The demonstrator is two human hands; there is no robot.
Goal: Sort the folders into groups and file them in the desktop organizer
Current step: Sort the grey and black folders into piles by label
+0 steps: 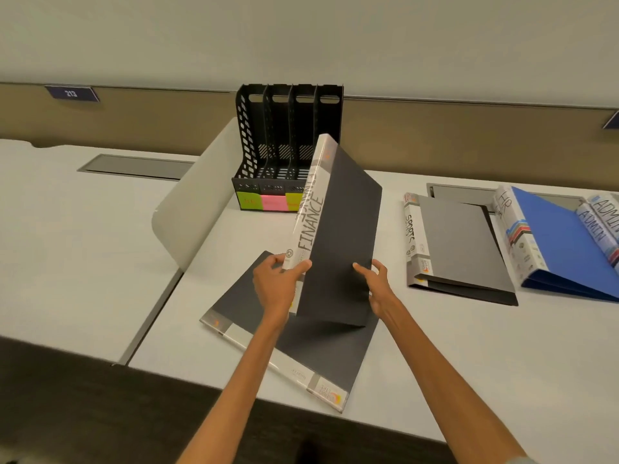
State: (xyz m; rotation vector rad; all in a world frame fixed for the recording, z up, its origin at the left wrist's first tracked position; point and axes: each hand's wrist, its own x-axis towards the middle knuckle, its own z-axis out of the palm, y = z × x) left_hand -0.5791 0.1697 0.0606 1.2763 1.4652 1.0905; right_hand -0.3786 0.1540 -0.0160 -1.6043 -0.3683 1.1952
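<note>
The upright dark grey plastic folder (345,229) has a matt cover, and its white paper spine label sits under a glossy clear sleeve. The flat dark grey plastic folder (301,349) under it has the same finish. The black perforated plastic organizer (249,139) has a dull sheen. The neon paper sticky notes (273,203) are matt. The white desk top (469,363) looks smooth and low-gloss. The blue plastic folder (562,242) looks faintly satin.

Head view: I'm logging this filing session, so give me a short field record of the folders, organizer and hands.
Held: FINANCE folder, upright and tilted
Left hand: grips its spine
Right hand: pinches its cover edge
Beneath: black folder, flat on the desk
Filing spot: desktop organizer, no folders visible inside
Sorted aside, right: SPORTS folder, blue HR folder, ADMIN folders
</note>
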